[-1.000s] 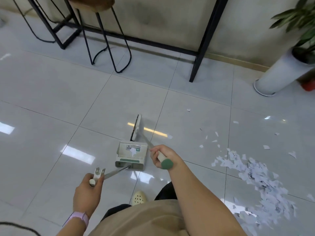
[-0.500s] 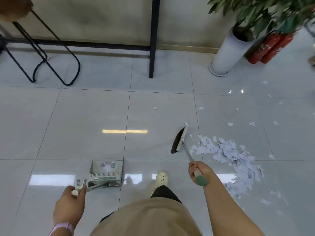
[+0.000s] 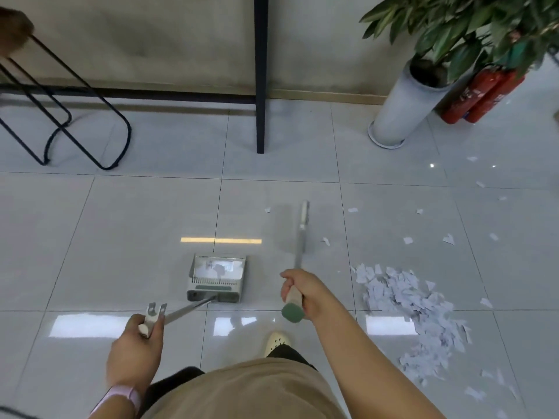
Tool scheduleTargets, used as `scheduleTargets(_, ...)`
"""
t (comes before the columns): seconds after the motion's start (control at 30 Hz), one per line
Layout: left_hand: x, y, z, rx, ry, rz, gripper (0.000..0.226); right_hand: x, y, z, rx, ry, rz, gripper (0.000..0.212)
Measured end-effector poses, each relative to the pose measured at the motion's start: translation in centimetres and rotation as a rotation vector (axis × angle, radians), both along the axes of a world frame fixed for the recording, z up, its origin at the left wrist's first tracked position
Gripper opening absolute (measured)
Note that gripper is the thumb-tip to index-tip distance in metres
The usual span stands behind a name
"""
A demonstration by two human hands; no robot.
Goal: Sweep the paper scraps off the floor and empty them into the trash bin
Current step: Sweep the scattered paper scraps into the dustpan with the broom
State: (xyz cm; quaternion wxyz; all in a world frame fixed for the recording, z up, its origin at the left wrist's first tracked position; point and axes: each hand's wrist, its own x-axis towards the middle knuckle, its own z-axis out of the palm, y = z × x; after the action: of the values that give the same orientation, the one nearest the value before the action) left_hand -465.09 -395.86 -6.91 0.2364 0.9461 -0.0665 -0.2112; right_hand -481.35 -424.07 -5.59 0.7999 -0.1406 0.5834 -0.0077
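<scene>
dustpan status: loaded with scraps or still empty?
Cannot tell for sure. The dustpan sits flat on the floor, mouth facing away; pale patches in its tray may be reflections or scraps. The main paper pile still lies unswept to its right.

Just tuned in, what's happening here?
A person is sweeping paper scraps off a tiled floor. The left hand grips the dustpan handle, pan resting on the floor. The right hand grips the broom. The scrap pile lies to the right, not yet in the pan.

Glossy grey tiled floor [image 3: 121,231] carries a dustpan [image 3: 216,279], a paper-scrap heap [image 3: 402,300], a white planter [image 3: 402,113], and a black stool frame [image 3: 60,116].
</scene>
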Motion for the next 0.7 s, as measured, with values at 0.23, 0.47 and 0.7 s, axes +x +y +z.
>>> scheduleTargets(0.23,5.8,-3.1,-0.2,-0.021,-0.022,0.039,0.032,12.2,-5.1,-1.0,0.253,-0.29,-0.114,0.015)
scheduleTargets(0.47,17.7,-6.1,-1.6,-0.03,0.004,-0.058,0.032,18.5,-7.0,-4.9,0.313,-0.297,-0.27,0.011)
scheduleTargets(0.7,28.5,-11.3,-3.1,0.041,0.045,-0.362,0.026,13.3,-10.4,-6.2,0.23,-0.012,-0.465,0.017)
